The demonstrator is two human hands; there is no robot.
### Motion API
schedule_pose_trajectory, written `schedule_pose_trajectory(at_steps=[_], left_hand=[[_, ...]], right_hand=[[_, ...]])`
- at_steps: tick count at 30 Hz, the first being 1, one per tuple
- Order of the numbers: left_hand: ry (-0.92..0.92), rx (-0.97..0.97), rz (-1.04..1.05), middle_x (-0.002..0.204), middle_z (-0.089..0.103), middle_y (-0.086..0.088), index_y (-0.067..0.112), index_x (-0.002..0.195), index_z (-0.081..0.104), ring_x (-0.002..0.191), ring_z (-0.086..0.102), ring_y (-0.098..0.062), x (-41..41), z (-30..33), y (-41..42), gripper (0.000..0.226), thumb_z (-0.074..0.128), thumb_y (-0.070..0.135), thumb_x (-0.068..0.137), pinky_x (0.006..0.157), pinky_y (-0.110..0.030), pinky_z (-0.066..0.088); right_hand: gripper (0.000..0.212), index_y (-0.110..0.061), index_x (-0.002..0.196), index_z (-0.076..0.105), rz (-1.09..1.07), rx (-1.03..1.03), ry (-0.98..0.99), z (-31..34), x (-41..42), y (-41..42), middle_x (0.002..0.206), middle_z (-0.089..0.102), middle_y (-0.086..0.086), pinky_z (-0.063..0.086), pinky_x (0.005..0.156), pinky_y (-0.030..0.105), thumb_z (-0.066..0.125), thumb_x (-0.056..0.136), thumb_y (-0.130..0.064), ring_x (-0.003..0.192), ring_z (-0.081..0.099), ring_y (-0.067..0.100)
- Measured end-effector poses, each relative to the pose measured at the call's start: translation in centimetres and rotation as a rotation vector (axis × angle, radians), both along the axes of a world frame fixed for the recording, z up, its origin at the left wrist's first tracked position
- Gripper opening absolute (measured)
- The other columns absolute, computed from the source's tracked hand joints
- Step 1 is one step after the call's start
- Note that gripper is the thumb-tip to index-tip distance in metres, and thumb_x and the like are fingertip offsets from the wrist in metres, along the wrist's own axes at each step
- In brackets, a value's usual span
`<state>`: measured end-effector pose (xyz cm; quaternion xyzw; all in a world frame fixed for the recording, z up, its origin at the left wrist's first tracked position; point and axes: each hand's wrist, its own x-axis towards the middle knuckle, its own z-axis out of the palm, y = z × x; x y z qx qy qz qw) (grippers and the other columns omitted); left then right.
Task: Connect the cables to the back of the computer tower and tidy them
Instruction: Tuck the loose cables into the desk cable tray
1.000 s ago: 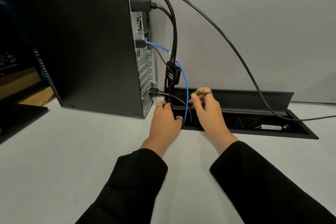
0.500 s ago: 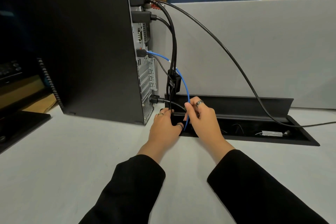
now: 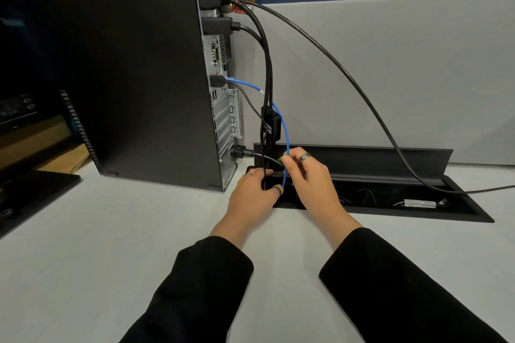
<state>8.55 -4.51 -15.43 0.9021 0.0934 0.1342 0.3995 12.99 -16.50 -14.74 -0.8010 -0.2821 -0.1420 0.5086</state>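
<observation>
A black computer tower [image 3: 125, 72] stands on the white desk, its back panel facing right. Several black cables [image 3: 266, 64] and a blue cable [image 3: 285, 131] are plugged into the back and hang down together into a black cable tray [image 3: 390, 170]. My left hand [image 3: 255, 198] grips the bundle of black cables low down, just above the tray opening. My right hand [image 3: 309, 178] pinches a small green tie [image 3: 280, 159] against the blue cable beside the bundle.
A thick black cable [image 3: 348, 75] arcs from the tower's top into the tray's right end. A grey partition [image 3: 390, 64] stands behind the tray. A dark monitor base [image 3: 33, 186] and spiral notebook [image 3: 75, 125] sit at the left.
My right hand has come left and down with the green tie, up against the blue cable. The view has shifted so the tower's top shows. The left hand keeps its hold.
</observation>
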Motion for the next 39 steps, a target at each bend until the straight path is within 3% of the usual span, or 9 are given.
schedule_pose_trajectory(at_steps=[5,9,14,17,21,28,30,34,39], left_hand=[[-0.022,-0.02,0.039,0.117,0.057,-0.007,0.022,0.132,0.044,0.11,0.053,-0.024,-0.1,-0.2,-0.2,0.045,0.054,0.018,0.089,0.092,-0.043,0.047],[-0.078,-0.078,0.085,0.12,0.056,-0.004,0.016,0.129,0.042,0.108,0.054,-0.022,-0.1,-0.3,-0.4,0.041,0.055,0.015,0.09,0.092,-0.04,0.047],[-0.072,0.092,0.079,0.119,0.054,-0.007,0.013,0.125,0.052,0.104,0.054,-0.022,0.0,-0.4,-0.5,0.035,0.053,0.018,0.091,0.084,-0.031,0.046],[-0.079,0.091,0.073,0.119,0.05,-0.005,0.011,0.122,0.056,0.104,0.053,-0.021,0.2,-0.6,-0.4,0.032,0.053,0.016,0.091,0.084,-0.03,0.046],[-0.065,0.129,0.075,0.119,0.05,-0.005,0.01,0.122,0.055,0.109,0.049,-0.021,0.4,-0.8,-0.5,0.032,0.052,0.017,0.09,0.088,-0.033,0.048],[-0.044,0.198,0.056,0.123,0.046,-0.005,0.011,0.127,0.051,0.118,0.04,-0.02,0.3,-0.9,-0.7,0.037,0.05,0.02,0.092,0.093,-0.032,0.043],[-0.087,0.166,0.076,0.119,0.049,-0.005,0.01,0.122,0.054,0.114,0.044,-0.02,0.2,-0.9,-0.7,0.031,0.046,0.022,0.094,0.087,-0.03,0.043],[-0.179,-0.027,0.146,0.098,0.05,-0.004,0.006,0.101,0.055,0.087,0.045,-0.014,-0.5,-0.5,-0.6,0.03,0.03,0.022,0.101,0.065,-0.023,0.031],[-0.237,-0.121,0.11,0.08,0.048,0.001,0.01,0.084,0.054,0.078,0.048,-0.017,-1.3,-0.2,-0.3,0.024,0.04,0.024,0.099,0.063,-0.022,0.036]], right_hand=[[0.011,-0.019,0.097,0.056,-0.045,0.025,0.042,-0.1,0.4,0.2,0.09,0.054,-0.002,0.043,0.061,0.013,0.052,0.093,-0.029,0.073,0.055,0.014],[0.024,-0.015,0.104,0.054,-0.068,0.073,0.139,-0.3,0.9,0.0,0.099,0.055,0.001,0.04,0.058,0.012,0.059,0.088,-0.032,0.062,0.045,0.007],[0.02,-0.017,0.09,0.051,-0.056,0.001,0.193,-0.4,1.0,-0.1,0.088,0.057,0.002,0.036,0.056,0.012,0.069,0.082,-0.019,0.055,0.041,0.002],[0.026,-0.021,0.078,0.047,-0.082,0.01,0.22,-0.3,1.1,-0.2,0.084,0.057,0.002,0.037,0.058,0.011,0.072,0.079,-0.014,0.057,0.045,0.001],[0.034,-0.014,0.097,0.05,-0.102,0.0,0.259,-0.5,1.3,-0.3,0.063,0.055,-0.004,0.039,0.057,0.011,0.076,0.075,-0.015,0.057,0.051,0.002],[0.036,-0.015,0.096,0.049,-0.12,-0.06,0.256,-0.5,1.3,-0.2,0.058,0.045,-0.005,0.037,0.054,0.013,0.077,0.074,-0.021,0.053,0.046,0.005],[0.037,-0.015,0.096,0.049,-0.116,-0.074,0.257,-0.5,1.2,-0.2,0.058,0.043,-0.005,0.036,0.054,0.013,0.077,0.073,-0.023,0.052,0.044,0.004],[0.038,-0.014,0.095,0.05,-0.111,-0.069,0.239,-0.5,0.6,-0.5,0.06,0.044,-0.005,0.037,0.056,0.013,0.078,0.072,-0.026,0.055,0.046,0.004],[0.036,-0.016,0.093,0.048,-0.109,-0.02,0.249,-0.6,-0.3,-0.9,0.064,0.051,-0.004,0.037,0.058,0.013,0.077,0.073,-0.023,0.06,0.051,0.004]])
